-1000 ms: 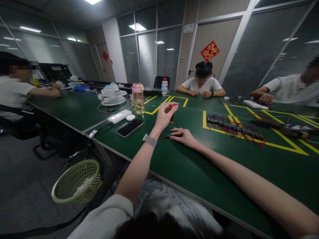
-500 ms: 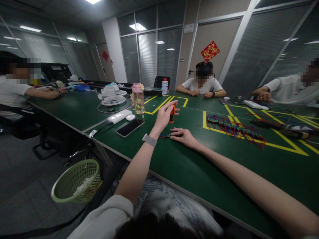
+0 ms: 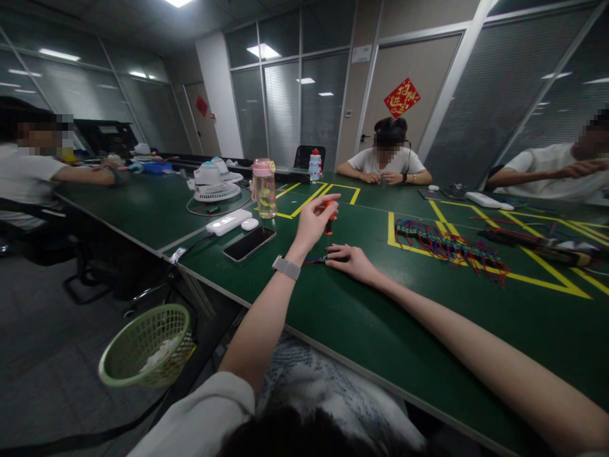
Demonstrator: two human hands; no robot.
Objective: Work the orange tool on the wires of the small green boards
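An orange and black screwdriver [image 3: 329, 223] stands upright, its handle in the fingers of my left hand [image 3: 314, 222]. Its thin shaft points down to a small circuit board [image 3: 323, 259] with red and blue wires, flat on the green table [image 3: 380, 330]. My right hand [image 3: 352, 263] rests on the tabletop, fingers closed on the board's right edge. Fingers hide most of the board, and I cannot see exactly where the tip touches.
Left of my hands lie a phone [image 3: 250, 244], a white power strip [image 3: 228, 222] and a bottle [image 3: 264, 190]. Wired boards [image 3: 447, 244] lie in a row at right. Fans [image 3: 214, 181] stand farther back. A green basket [image 3: 114, 381] is below the table edge. Several people sit around the table.
The fingers of my left hand have shifted around the screwdriver handle, now curled more over its top. My right hand and the board stay put. The person at right has raised a hand.
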